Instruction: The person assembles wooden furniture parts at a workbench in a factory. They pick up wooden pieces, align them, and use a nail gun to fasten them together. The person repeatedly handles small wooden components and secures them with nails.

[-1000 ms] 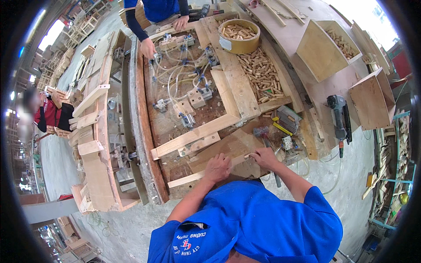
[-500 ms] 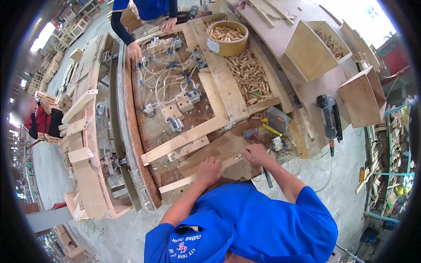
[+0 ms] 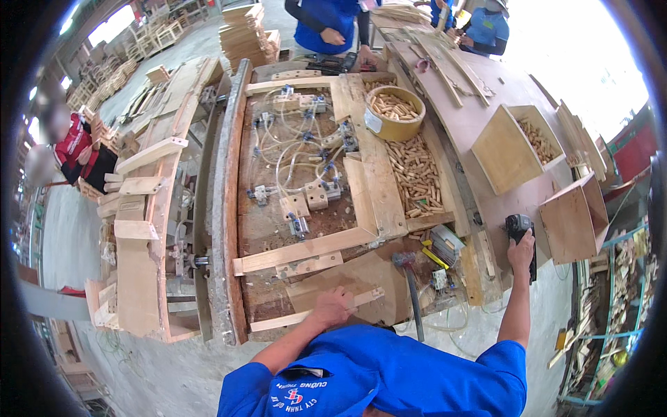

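Note:
My left hand (image 3: 335,306) is closed over a thin wooden strip (image 3: 288,321) at the near edge of the workbench, beside a sheet of brown cardboard (image 3: 384,272). Out to the right, my right hand (image 3: 521,251) grips a dark nail gun (image 3: 518,224) at the edge of the side table; the palm and part of the grip are hidden. Between my arms lies a hammer (image 3: 415,300), its head on the cardboard and its handle toward me. Just beyond the strip, a light wooden frame (image 3: 306,251) surrounds metal clamps and clear air hoses (image 3: 281,156).
A yellow tub (image 3: 394,128) of wooden dowels stands above a trough of loose dowels (image 3: 415,174). Two wooden boxes (image 3: 511,153) sit on the right table (image 3: 464,132). A co-worker (image 3: 325,28) stands at the far end. A rack of wood pieces (image 3: 142,257) runs along the left.
My right hand has left the strip's end and moved right onto the nail gun. The hammer now shows fully. The co-worker's hands have left the frame, and my view has shifted.

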A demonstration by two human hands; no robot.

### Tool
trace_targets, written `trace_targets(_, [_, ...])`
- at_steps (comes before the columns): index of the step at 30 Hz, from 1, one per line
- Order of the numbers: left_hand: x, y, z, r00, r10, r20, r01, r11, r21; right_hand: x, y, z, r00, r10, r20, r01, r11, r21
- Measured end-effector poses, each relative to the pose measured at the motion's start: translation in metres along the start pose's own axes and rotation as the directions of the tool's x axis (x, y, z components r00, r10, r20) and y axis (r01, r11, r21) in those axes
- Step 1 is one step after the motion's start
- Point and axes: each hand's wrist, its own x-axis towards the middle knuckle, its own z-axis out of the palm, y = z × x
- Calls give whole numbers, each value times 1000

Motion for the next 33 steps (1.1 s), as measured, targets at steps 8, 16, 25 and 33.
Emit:
trace_targets(8, [11,0,-18,985,57,-163,-87,979,-184,15,7,-38,990,-14,139,0,995,102])
trace_targets(16, [58,45,-47,998,-69,-1,47,690,-722,-57,-81,-114,775,-195,601,-550,258,794])
trace_targets(25, [122,66,-7,999,-12,-32,-32,-36,-999,-135,-252,-52,574,-463,675,-715,119,689])
trace_targets(33, [122,36,-15,999,-28,27,20,-224,-974,-124,-294,-9,344,-644,683,-768,226,599])
